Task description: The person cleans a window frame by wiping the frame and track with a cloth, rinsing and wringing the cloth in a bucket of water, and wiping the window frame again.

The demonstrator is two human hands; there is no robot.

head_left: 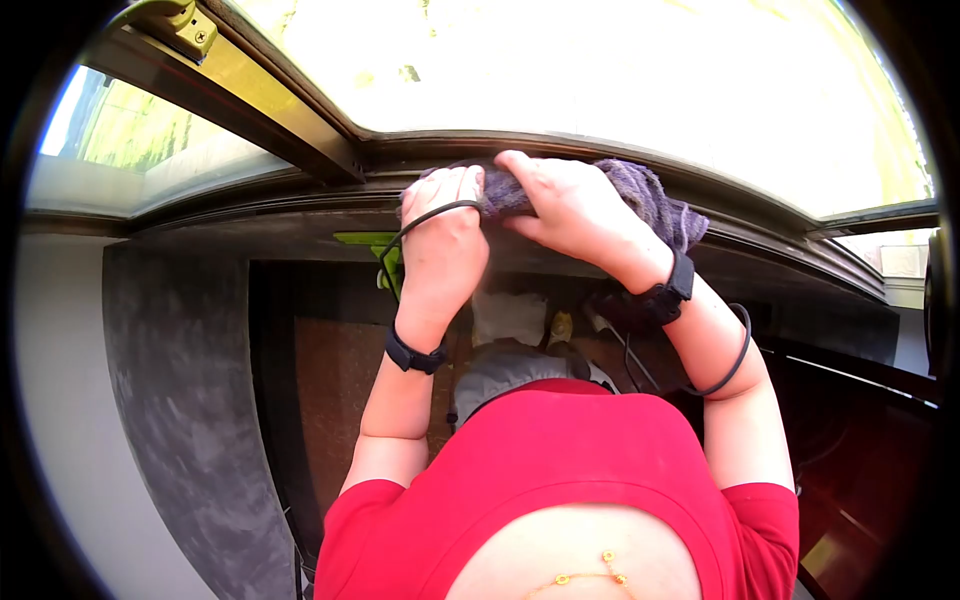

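Note:
A purple-grey cloth [650,203] lies bunched along the dark window track [770,225]. My left hand [443,235] is closed round the cloth's left end, knuckles up, with a black cable crossing over it. To its right, my right hand [575,205] grips the middle of the cloth, thumb on the upper side and fingers largely hidden beneath. The rest of the cloth trails out beyond my right hand. Each wrist wears a black band.
Behind the track stands a bright window pane [600,70], with a metal frame post [270,100] at the left. A green object [385,250] is below the sill beside my left hand. Dark grey panelling [180,380] runs down the left.

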